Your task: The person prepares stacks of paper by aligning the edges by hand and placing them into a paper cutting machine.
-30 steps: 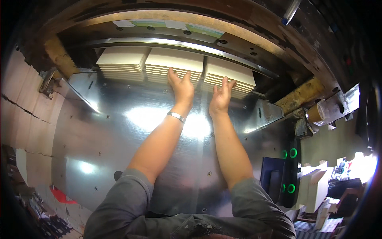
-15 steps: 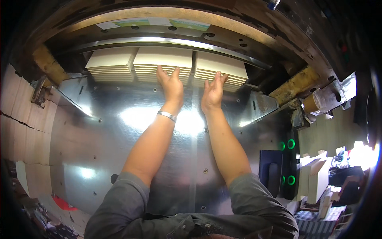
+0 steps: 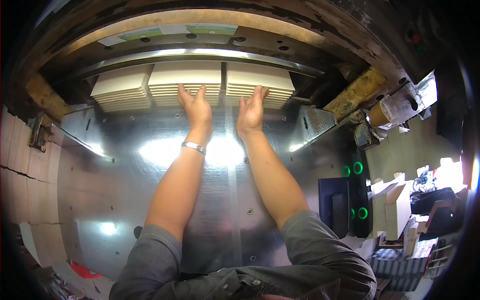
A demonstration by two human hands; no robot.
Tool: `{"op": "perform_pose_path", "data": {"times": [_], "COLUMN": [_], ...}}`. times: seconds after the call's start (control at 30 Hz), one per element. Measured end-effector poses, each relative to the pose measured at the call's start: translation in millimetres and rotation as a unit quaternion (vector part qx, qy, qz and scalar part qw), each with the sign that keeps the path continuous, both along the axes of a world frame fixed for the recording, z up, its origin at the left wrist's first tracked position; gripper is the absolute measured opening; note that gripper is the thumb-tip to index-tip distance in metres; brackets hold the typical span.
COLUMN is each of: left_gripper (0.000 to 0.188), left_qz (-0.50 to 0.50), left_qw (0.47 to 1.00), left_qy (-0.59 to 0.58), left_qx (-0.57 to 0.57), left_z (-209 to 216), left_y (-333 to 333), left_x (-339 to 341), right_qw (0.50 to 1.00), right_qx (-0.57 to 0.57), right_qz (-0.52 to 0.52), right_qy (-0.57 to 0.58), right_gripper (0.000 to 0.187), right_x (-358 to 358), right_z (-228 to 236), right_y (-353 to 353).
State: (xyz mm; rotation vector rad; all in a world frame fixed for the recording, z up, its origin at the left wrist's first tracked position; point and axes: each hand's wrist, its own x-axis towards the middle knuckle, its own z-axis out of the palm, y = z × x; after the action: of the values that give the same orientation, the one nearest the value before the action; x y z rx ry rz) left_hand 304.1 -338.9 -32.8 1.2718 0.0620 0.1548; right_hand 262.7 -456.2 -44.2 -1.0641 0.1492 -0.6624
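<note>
Three low stacks of cream-coloured sheets or boards lie side by side at the far end of a shiny metal table (image 3: 200,240): a left stack (image 3: 120,82), a middle stack (image 3: 185,74) and a right stack (image 3: 257,76). Their front edges show stepped layers. My left hand (image 3: 198,112), with a metal band at the wrist, reaches to the front of the middle stack, fingers apart. Fingers extended, my right hand (image 3: 251,114) is up against the front of the right stack. Neither hand grasps anything; whether the fingertips press on the edges I cannot tell.
A long metal bar (image 3: 215,52) spans just above the stacks' back. Metal side guides (image 3: 317,122) flank the table. At right stand a dark panel with green-lit rings (image 3: 358,167) and cream blocks (image 3: 397,212). Pale wooden boards (image 3: 27,150) line the left.
The whole view has shifted, so the stacks, table and hands sit further left in the picture. Against the stacks, my hands have hardly moved.
</note>
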Motion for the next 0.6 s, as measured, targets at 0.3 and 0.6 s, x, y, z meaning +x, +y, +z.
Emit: {"op": "perform_pose_path", "data": {"times": [0.3,0.6], "left_gripper": [0.084,0.081], "left_qz": [-0.016,-0.015], "left_qw": [1.000,1.000], "left_qy": [0.020,0.019], "left_qx": [0.011,0.012], "left_z": [3.9,5.2], "left_y": [2.8,1.9], "left_x": [-1.9,-3.3], "right_qw": [1.000,1.000], "right_qx": [-0.011,-0.014], "right_qz": [0.004,0.009], "right_qy": [0.011,0.011], "right_gripper": [0.105,0.097], "right_x": [0.3,0.4], "right_z": [3.0,0.5], "right_y": [0.5,-1.0]}}
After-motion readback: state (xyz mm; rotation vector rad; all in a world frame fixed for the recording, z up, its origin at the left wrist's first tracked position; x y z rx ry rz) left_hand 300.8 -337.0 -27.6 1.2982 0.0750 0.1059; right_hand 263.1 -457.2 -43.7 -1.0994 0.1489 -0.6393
